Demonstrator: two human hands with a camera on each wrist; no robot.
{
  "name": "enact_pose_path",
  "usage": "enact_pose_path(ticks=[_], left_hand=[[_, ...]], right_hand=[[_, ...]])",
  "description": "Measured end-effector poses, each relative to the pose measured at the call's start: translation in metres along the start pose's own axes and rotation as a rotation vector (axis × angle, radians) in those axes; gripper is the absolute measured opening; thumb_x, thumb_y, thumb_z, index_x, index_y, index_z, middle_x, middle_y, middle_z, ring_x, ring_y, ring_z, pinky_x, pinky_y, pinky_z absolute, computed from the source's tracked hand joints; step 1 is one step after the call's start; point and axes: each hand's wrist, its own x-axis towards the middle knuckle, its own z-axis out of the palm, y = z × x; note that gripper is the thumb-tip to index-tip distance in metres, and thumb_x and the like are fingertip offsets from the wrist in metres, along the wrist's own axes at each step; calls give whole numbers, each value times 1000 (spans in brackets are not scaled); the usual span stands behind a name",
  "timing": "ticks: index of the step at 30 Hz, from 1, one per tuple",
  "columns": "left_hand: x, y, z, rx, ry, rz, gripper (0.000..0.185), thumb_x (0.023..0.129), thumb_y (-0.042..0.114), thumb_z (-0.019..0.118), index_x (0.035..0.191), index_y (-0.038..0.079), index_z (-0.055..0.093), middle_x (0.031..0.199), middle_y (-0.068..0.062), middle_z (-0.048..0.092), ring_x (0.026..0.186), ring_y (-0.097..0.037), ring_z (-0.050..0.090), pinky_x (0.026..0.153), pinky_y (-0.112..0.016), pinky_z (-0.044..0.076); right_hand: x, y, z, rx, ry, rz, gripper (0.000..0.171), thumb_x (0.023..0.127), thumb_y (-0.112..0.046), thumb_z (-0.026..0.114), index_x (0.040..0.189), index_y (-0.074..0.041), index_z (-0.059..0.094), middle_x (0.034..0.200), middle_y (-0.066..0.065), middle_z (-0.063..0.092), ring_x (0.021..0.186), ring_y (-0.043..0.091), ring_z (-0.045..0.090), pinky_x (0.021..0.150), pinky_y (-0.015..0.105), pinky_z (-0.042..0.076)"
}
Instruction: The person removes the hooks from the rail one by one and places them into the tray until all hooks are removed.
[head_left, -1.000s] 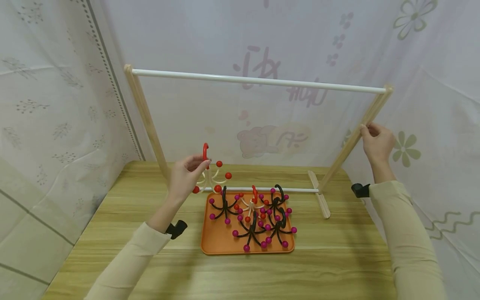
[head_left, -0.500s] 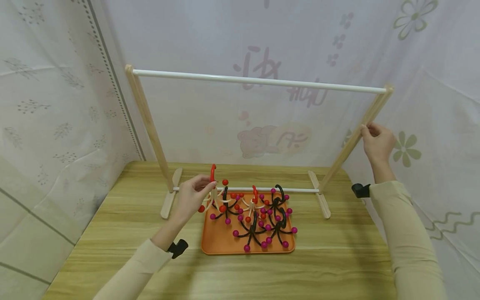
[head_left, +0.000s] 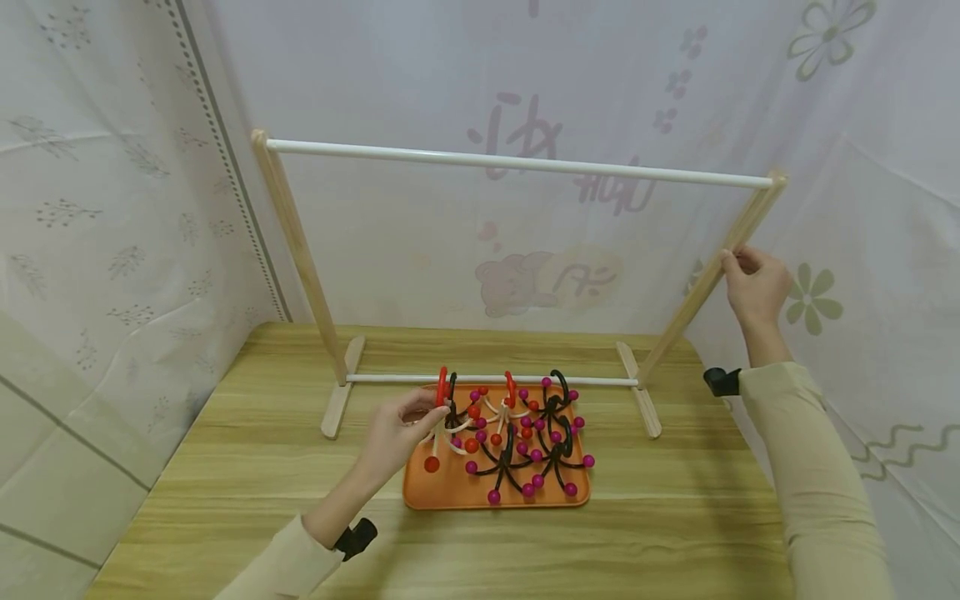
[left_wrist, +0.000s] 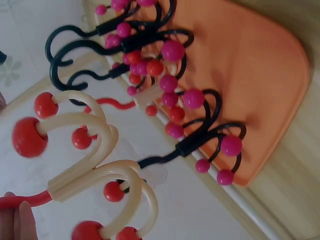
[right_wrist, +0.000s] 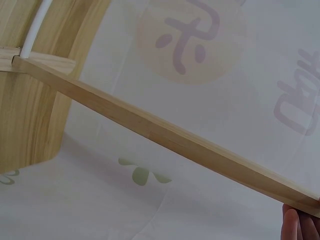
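Note:
My left hand (head_left: pixel 426 415) pinches the red hook of a cream hanger with red balls (head_left: pixel 448 423) and holds it low over the left part of the orange tray (head_left: pixel 442 493). In the left wrist view the cream hanger (left_wrist: pixel 95 150) hangs close to the lens, with my fingertips (left_wrist: pixel 15 225) on its red hook. Black hangers with magenta balls (left_wrist: pixel 200 140) lie beyond it in the tray (left_wrist: pixel 265 70). My right hand (head_left: pixel 733 263) grips the right wooden post (head_left: pixel 693 304) of the rack. In the right wrist view the post (right_wrist: pixel 165 135) crosses the frame, with fingertips (right_wrist: pixel 300 225) at the bottom right corner.
The rack's white top rail (head_left: pixel 517 162) spans the wooden table (head_left: pixel 225 467), and a lower rail (head_left: pixel 585 381) runs just behind the tray. Several black hangers (head_left: pixel 525 467) and another red-hooked cream hanger (head_left: pixel 510 393) fill the tray. Patterned curtains close off the back and sides.
My left hand has carried the cream hanger down and to the right, from above the lower rail to just over the tray. The right hand has stayed on the post.

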Motion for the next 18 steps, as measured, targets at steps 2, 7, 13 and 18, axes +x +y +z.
enact_pose_path(ticks=[2,7,13,18], left_hand=[[-4,1,3,-3,-7,0,9,78,9,66,85,3,65,79,0,66,72,-12,62,63,-24,50],[-13,16,8,6,-8,-3,6,76,2,66,82,1,64,76,-4,65,69,-16,62,61,-24,50],[-24,18,17,6,8,-26,5,76,0,66,81,0,64,75,-7,65,70,-14,62,63,-24,50],[-34,-6,27,-9,58,-20,5,75,0,67,79,1,64,74,-5,65,69,-15,62,62,-25,51]], right_hand=[[0,0,0,3,-3,6,36,83,-32,59,97,-1,67,69,-18,55,59,-10,45,59,12,36],[-1,-1,0,20,-8,19,36,83,-32,59,98,0,67,67,-21,53,59,-9,46,59,12,37],[0,-1,0,14,-1,13,36,82,-33,59,97,-1,67,67,-21,54,58,-11,45,59,12,37],[0,-1,0,15,-2,15,36,82,-33,60,96,0,67,66,-22,52,58,-11,45,59,11,37]])
